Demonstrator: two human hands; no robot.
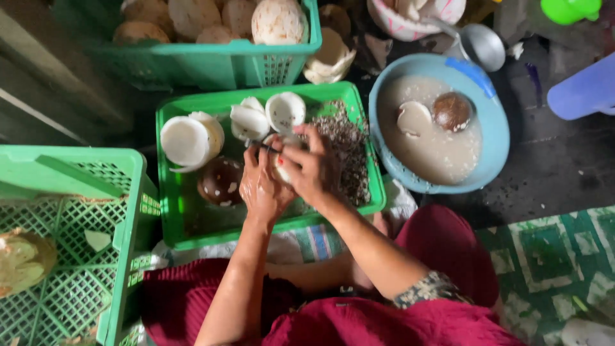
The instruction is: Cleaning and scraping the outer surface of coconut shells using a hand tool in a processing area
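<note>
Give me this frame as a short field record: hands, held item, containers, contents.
left hand: holds a thin dark tool, against the coconut piece
right hand: grips white coconut piece
work crate: green, holds peeled white pieces, one brown piece, dark shavings
blue basin: cloudy liquid, one white and one brown piece
far crate: green, whole peeled coconuts
left-side crate: green, nearly bare

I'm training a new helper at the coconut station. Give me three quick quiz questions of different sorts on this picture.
1. True or false: the blue basin holds milky liquid.
2. What does the right hand grip: A) a white coconut piece, B) the ladle?
3. Over which thing do both hands work?

Key: 1 true. 2 A; the left hand holds a thin dark tool against it. 3 The middle green crate.
</note>
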